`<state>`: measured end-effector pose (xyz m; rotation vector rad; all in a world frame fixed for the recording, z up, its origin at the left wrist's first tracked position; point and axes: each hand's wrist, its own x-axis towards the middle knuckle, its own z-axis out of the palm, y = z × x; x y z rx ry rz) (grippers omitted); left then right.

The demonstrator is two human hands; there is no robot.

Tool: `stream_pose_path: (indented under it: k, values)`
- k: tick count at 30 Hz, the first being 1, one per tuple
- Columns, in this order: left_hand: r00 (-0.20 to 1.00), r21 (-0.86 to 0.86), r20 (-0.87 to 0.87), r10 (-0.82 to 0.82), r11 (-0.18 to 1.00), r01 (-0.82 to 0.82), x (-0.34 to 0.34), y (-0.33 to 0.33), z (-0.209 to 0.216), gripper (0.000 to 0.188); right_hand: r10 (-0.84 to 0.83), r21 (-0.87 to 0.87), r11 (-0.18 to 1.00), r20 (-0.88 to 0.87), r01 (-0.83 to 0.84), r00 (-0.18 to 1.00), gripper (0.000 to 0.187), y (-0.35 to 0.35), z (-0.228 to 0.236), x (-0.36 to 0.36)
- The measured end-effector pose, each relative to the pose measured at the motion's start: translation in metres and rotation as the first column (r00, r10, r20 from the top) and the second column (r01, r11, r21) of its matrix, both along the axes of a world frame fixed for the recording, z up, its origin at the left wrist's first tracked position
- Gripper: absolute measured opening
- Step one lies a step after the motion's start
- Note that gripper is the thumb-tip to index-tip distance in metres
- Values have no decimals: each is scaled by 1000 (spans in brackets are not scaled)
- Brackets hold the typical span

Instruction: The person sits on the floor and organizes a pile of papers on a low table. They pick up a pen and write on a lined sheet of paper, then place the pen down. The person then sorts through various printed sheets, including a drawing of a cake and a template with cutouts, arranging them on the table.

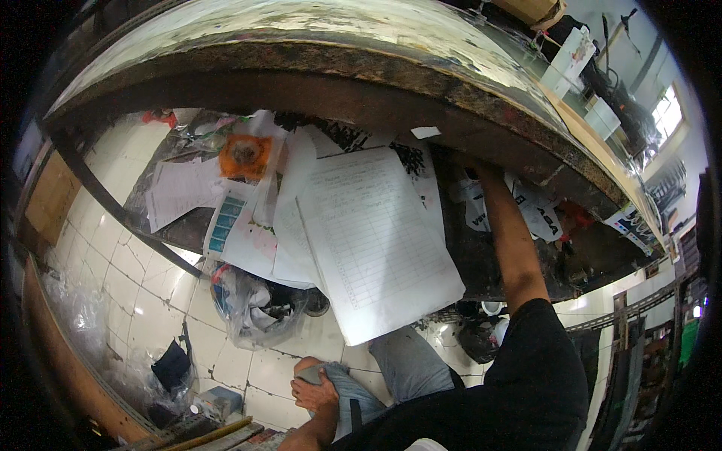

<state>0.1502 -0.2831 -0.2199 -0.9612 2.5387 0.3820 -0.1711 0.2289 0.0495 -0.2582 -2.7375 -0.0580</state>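
Observation:
My left hand rests on my bent knee with its fingers spread over the grey trouser cloth, holding nothing. My right arm reaches in under the thick table edge; the right hand is in dark shade there, near crumpled printed white sheets, and its fingers are hidden. Left of that arm, a stack of white paper with handwriting and a ruled grid lies on the shelf and juts out over its front edge. Other loose papers and an orange piece with a dark round middle lie farther left.
The worn tabletop overhangs the shelf. Below stands a clear plastic bag of scraps on the tiled floor. A dark metal leg slants at left; a wooden board and plastic wrapping are beyond. Racks stand at right.

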Motion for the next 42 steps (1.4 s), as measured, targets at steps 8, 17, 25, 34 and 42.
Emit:
stream_pose_path:
  k: [8, 17, 25, 34, 42]
  values:
    - [995, -16, -101, -8, 1000, 7, 7, 0, -8, 65, 15, -9, 1000, 12, -15, 1000, 43, -6, -3, -1]
    - [999, 27, -47, -18, 999, 19, 7, -4, -9, 74, -4, 27, 1000, 52, 3, 999, 44, -12, 7, 24]
    - [997, 17, -75, 0, 1000, 1, 4, -1, -2, 70, 165, -22, 986, 89, -163, 982, 45, -91, 37, 93]
    - [996, 21, -83, -21, 1000, 23, 9, -2, -7, 71, 313, -284, 937, 432, -202, 846, 71, -236, 68, 244]
    - [994, 85, -113, 3, 996, 7, 15, -10, -8, 74, 440, 27, 891, 189, -453, 878, 60, -226, 12, 266]
